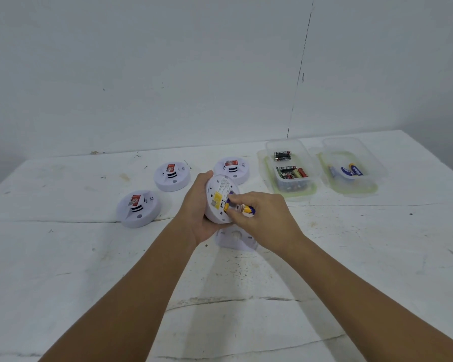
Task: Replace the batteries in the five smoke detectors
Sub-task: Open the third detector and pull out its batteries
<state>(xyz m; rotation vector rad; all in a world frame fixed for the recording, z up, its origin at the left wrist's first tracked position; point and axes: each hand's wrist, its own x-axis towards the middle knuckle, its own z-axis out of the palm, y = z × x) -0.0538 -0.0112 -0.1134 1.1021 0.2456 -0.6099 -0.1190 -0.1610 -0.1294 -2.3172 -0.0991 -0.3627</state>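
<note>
Mid-frame, my left hand (pixel 198 205) grips the detector (pixel 220 198) — right hand (pixel 262 218) pinches a battery (pixel 247 209); next I ease it free, I judge.

The black batteries (pixel 282 155) in the clear container (pixel 293 190) just right of the held smoke detector (pixel 221 198) carry the brand EVEREADY, printed upside down from this view. On the blue batteries (pixel 351 171) in the farther-right tray (pixel 361 190), white lettering shows but is too blurred to read. The detector's yellow sticker (pixel 217 197) and fine print are illegible.
</note>
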